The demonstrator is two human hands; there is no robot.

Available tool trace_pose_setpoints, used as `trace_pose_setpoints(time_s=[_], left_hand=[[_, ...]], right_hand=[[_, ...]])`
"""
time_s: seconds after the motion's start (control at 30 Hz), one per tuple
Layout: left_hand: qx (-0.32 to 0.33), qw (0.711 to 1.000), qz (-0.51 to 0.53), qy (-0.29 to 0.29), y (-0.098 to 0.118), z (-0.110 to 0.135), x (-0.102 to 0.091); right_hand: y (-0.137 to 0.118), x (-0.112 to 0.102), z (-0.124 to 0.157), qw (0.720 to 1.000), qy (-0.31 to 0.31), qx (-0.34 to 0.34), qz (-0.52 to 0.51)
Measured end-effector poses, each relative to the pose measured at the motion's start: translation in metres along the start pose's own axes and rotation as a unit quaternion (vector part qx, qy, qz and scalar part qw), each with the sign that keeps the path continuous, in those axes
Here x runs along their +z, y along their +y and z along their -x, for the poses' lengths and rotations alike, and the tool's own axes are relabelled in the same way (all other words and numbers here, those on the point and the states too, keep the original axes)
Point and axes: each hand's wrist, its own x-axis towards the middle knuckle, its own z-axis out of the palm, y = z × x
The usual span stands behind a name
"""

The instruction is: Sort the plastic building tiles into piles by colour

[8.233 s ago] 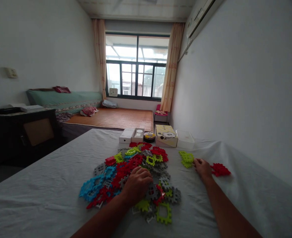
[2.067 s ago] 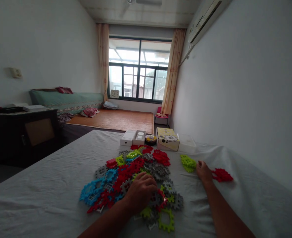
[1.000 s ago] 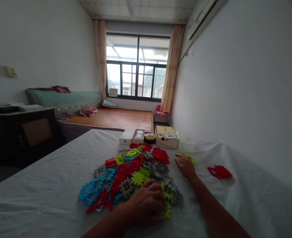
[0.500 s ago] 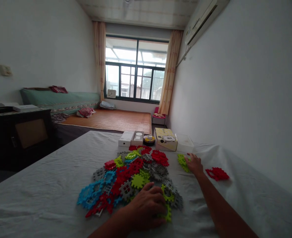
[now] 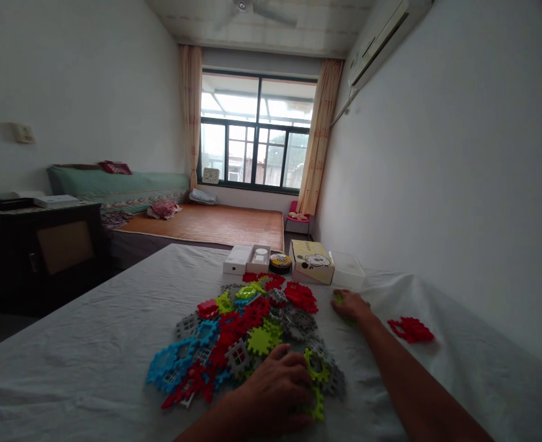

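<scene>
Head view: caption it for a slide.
Left hand on a heap of coloured toothed pieces, right hand on green ones, red pieces apart.

Left hand (image 5: 276,388) palm down, fingers (image 5: 297,361) bent, at lower centre — right hand (image 5: 356,306) palm down right of centre, forearm (image 5: 411,371) slanting from lower right.

Toothed pieces (image 5: 260,341): moulded plastic, smooth, low sheen. Counter cloth (image 5: 91,344): matt fabric, soft wrinkles. White box (image 5: 236,260): smooth card look. Yellow box (image 5: 312,263): printed card or paper. Round container (image 5: 280,263): smooth, slight gloss, material unclear. Tub (image 5: 348,270): translucent plastic. Bed mat (image 5: 206,224): woven look, faint shine. Curtain (image 5: 320,141): printed cloth, matt. Cabinet (image 5: 6,252): dark, wood-like. Right wall (image 5: 445,172): smooth, matt.
</scene>
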Motion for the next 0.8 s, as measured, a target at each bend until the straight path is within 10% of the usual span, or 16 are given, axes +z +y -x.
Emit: trace_pose_setpoints(time_s=[0.37, 0.8], left_hand=[[-0.002, 0.999, 0.023, 0.025, 0.001, -0.002, 0.002], [0.019, 0.999, 0.026, 0.018, -0.003, -0.003, 0.004]], right_hand=[[0.019, -0.009, 0.1, 0.999, 0.023, -0.042, 0.0], [0.179, -0.023, 0.193, 0.984, 0.096, 0.14, 0.05]])
